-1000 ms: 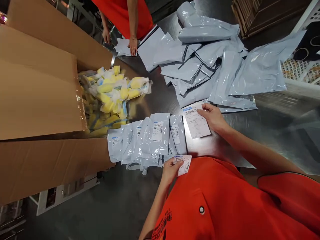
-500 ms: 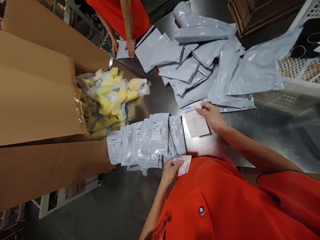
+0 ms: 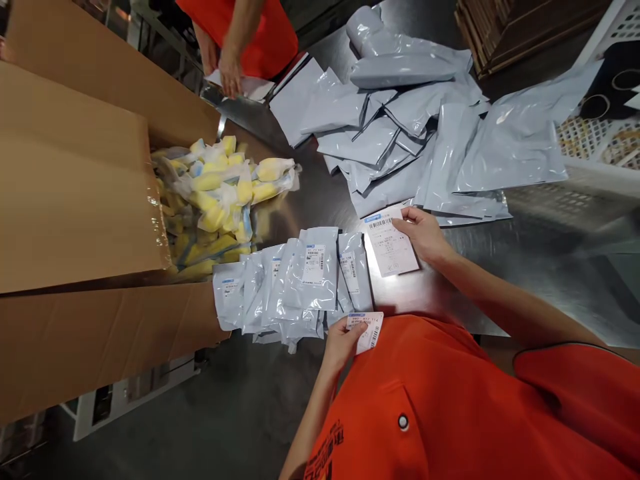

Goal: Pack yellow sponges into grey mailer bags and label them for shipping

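My left hand (image 3: 343,342) is closed on a small white barcode label (image 3: 369,331), close to my red apron. With thumb and fingers, my right hand (image 3: 420,232) pinches the edge of a larger printed label sheet (image 3: 391,245) that has a blue mark and a barcode at its top. That sheet lies over the metal table (image 3: 430,297). Just left of it is an overlapping row of grey plastic mailer bags (image 3: 313,267) with white labels stuck on. A heap of grey mailers without visible labels (image 3: 400,133) spreads beyond my right hand.
A big open cardboard box (image 3: 75,180) on the left holds yellow items in clear wrap (image 3: 220,193). Across the table a co-worker in red (image 3: 270,40) handles a white packet (image 3: 253,88). Flat cardboard (image 3: 525,30) and a white crate (image 3: 620,140) are at the right.
The co-worker's hands have shifted up and left, lifting the packet off the table's edge. Both my hands and their labels stay almost in place.
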The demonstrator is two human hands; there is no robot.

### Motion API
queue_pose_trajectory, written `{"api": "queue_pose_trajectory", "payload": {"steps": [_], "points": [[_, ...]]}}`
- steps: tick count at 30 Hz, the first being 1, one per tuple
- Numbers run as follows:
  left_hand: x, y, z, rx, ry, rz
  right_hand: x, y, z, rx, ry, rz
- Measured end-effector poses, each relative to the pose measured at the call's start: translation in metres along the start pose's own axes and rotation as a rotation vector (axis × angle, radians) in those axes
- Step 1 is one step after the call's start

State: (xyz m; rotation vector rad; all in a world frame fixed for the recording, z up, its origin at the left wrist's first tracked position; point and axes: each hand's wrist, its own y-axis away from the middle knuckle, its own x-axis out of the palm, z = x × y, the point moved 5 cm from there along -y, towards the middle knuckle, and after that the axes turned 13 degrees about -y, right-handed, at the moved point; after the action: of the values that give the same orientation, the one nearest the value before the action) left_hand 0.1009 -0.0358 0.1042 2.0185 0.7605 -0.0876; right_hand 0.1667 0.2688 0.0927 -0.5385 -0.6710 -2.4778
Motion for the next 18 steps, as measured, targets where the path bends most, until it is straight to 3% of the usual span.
{"api": "queue_pose_trajectory", "payload": {"steps": [18], "points": [[-0.001, -0.008, 0.01, 0.033, -0.02, 0.03, 0.006, -0.001, -0.003, 0.005, 0.032, 0.01]]}}
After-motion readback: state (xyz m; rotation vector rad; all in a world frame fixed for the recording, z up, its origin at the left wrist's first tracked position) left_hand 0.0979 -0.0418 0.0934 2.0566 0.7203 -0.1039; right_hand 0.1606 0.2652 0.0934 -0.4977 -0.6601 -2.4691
